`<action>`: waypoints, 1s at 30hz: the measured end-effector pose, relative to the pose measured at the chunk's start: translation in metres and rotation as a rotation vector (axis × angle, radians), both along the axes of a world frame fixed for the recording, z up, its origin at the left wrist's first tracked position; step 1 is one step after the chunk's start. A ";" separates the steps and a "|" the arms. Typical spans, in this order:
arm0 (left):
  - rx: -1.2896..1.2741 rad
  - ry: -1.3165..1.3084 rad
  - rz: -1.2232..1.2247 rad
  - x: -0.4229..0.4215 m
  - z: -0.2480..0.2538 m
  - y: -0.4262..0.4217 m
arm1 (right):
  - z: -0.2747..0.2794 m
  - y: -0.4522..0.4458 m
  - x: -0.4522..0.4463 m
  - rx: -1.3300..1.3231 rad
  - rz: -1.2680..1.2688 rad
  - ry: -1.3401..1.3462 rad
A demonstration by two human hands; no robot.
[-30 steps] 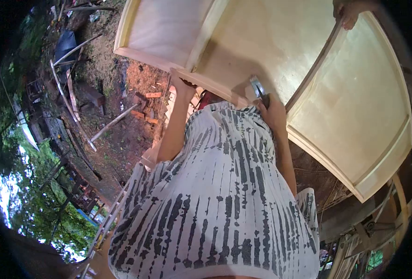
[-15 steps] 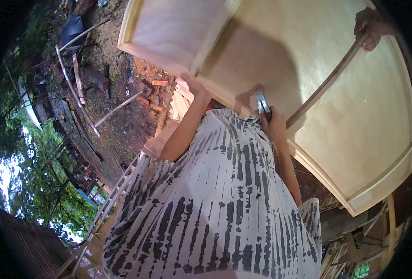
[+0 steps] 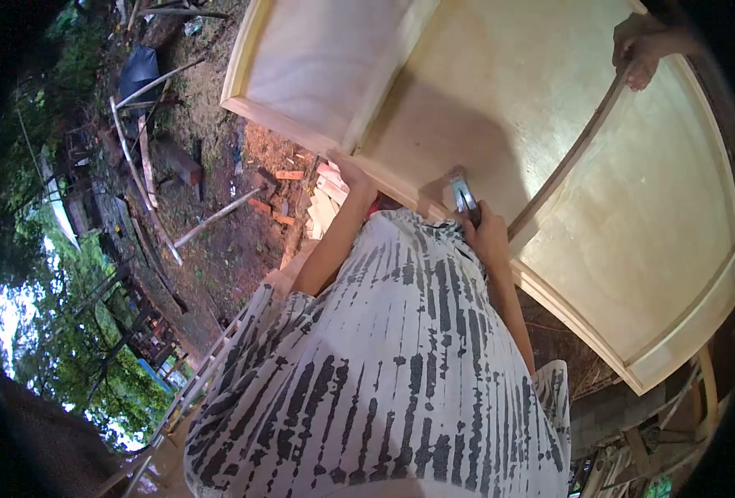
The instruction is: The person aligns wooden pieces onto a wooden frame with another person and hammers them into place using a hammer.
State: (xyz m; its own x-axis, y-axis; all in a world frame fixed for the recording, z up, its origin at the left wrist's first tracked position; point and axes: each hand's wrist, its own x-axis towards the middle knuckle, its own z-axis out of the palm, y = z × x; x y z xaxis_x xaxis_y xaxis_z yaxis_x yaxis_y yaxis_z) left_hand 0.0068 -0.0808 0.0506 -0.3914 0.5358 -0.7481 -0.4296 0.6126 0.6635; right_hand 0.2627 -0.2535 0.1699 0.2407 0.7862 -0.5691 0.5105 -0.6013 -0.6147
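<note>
In front of me lies a large pale wooden panel (image 3: 459,100) with raised frame edges and a cross rail. My left hand (image 3: 349,172) is closed over its near edge, left of my body; the fingertips are partly hidden. My right hand (image 3: 489,232) is wrapped round the handle of a hammer (image 3: 464,197), whose metal head hovers over or rests on the panel near the edge; I cannot tell which. Just right of the hammer, a loose wooden strip (image 3: 571,162) runs across the panel. Another person's hand (image 3: 638,51) grips the strip's far end.
Cut pale wood pieces (image 3: 326,195) and orange bricks (image 3: 289,175) lie on the ground beyond my left arm. A frame of poles (image 3: 139,170) stands farther left. Stacked timber (image 3: 617,465) shows at lower right.
My view has shifted slightly, so the ground and panel's left side appear farther right and lower. The other person's hand and strip end appear slightly farther left. My hands keep their holds.
</note>
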 end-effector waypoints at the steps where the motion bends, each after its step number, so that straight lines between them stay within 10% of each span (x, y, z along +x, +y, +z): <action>1: 0.007 -0.009 0.000 -0.002 -0.004 0.000 | -0.002 -0.001 0.000 0.009 0.006 -0.012; 10: 0.239 -0.178 -0.132 -0.035 -0.090 -0.002 | -0.002 0.005 0.003 0.034 -0.045 -0.090; 15: 0.204 -0.209 -0.140 0.002 -0.001 0.014 | -0.006 0.005 0.010 0.112 -0.036 -0.063; 23: 0.291 -0.319 -0.153 -0.018 -0.086 0.020 | -0.020 0.005 0.019 0.210 0.014 -0.129; 30: 0.308 -0.155 -0.207 -0.001 -0.035 0.016 | -0.022 0.012 0.021 0.298 -0.037 -0.146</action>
State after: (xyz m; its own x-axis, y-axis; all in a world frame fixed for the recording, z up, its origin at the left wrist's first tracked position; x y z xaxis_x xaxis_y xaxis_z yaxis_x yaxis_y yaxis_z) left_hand 0.0057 -0.0644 0.0158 -0.1467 0.8002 -0.5816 -0.4275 0.4789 0.7668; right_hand 0.2840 -0.2416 0.1476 0.3344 0.9020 -0.2729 0.5871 -0.4259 -0.6884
